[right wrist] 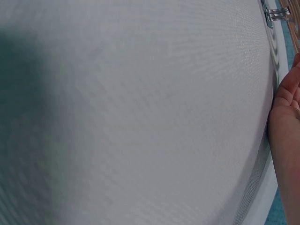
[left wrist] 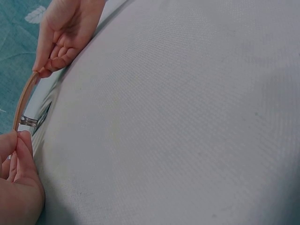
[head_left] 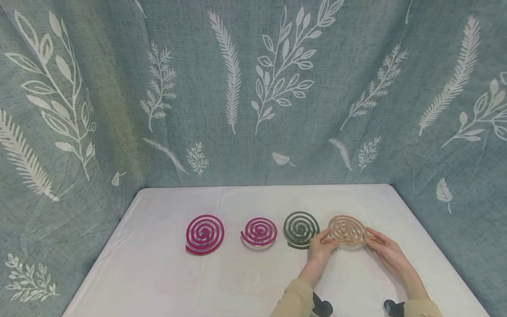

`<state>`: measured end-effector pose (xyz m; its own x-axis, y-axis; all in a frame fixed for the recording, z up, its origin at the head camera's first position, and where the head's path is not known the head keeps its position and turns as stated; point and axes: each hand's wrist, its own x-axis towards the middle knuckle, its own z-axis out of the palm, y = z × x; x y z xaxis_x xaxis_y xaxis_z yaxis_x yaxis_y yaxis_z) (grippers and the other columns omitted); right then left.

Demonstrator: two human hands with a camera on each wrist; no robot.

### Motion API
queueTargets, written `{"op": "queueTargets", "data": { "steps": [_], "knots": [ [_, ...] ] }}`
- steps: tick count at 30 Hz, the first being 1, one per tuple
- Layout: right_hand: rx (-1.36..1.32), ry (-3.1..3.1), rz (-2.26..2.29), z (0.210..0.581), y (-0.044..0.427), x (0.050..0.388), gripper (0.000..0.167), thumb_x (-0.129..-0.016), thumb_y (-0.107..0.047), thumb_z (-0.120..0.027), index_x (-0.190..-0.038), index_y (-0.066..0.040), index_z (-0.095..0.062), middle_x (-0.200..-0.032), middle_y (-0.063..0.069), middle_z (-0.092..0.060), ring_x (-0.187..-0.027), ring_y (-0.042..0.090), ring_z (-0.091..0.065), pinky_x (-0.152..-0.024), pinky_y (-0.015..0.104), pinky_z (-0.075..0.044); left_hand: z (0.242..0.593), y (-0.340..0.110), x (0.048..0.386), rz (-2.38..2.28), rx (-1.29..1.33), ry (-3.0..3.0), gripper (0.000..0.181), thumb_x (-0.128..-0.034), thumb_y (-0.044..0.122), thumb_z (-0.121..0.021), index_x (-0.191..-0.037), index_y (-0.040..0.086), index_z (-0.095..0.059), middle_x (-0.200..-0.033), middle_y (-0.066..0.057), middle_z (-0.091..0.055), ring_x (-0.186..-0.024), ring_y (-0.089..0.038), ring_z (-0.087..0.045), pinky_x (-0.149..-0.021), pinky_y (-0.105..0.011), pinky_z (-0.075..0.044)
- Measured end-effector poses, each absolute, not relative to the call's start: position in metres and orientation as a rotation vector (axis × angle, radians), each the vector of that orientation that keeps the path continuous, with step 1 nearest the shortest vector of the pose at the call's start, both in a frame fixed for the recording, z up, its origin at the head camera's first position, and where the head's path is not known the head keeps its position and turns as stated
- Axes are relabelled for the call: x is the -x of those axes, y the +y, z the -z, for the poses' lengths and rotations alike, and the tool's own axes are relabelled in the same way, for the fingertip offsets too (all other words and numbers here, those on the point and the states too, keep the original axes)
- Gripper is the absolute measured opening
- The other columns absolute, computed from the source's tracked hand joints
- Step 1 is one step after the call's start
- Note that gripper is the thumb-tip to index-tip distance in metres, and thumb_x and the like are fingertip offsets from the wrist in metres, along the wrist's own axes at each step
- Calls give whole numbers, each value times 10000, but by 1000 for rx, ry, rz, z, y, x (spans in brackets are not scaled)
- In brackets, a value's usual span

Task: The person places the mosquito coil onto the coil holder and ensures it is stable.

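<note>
A tan mosquito coil [head_left: 347, 229] lies level at the right of the row, pinched at its rim from both sides. My left hand [head_left: 321, 247] holds its left edge between thumb and fingers; my right hand [head_left: 389, 253] pinches the right edge. Seen edge-on in the left wrist view, the coil [left wrist: 24, 101] has a small metal stand [left wrist: 29, 121] under it, close to the tabletop. That stand [right wrist: 279, 14] also shows at the top corner of the right wrist view. A dark green coil [head_left: 301, 229] is just left of my left hand, partly covered by it.
Two magenta coils, a larger one [head_left: 204, 234] and a smaller one [head_left: 259, 231], sit farther left in the row. A white cloth covers the table [head_left: 166, 281]. Blue-green curtains [head_left: 253, 167] with white leaf prints hang behind it and at both sides.
</note>
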<state>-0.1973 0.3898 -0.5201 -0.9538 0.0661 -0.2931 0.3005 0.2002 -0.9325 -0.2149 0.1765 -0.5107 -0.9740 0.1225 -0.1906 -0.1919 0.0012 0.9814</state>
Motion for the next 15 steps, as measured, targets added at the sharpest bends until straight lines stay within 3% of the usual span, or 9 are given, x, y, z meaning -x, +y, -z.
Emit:
{"op": "queueTargets", "data": {
  "steps": [15],
  "knots": [
    [-351,2282,1840,522,391,199,726,-967,-293,-535,-1500,2,-140,-1018,-147,-480,-929,-102,-474,-831,51,-424,512,177,216,-2089,81,2028,464,-817,72,-682,-1269,64,-578,-793,-17,-678,-668,-30,-599,-629,-126,-492]
  ]
}}
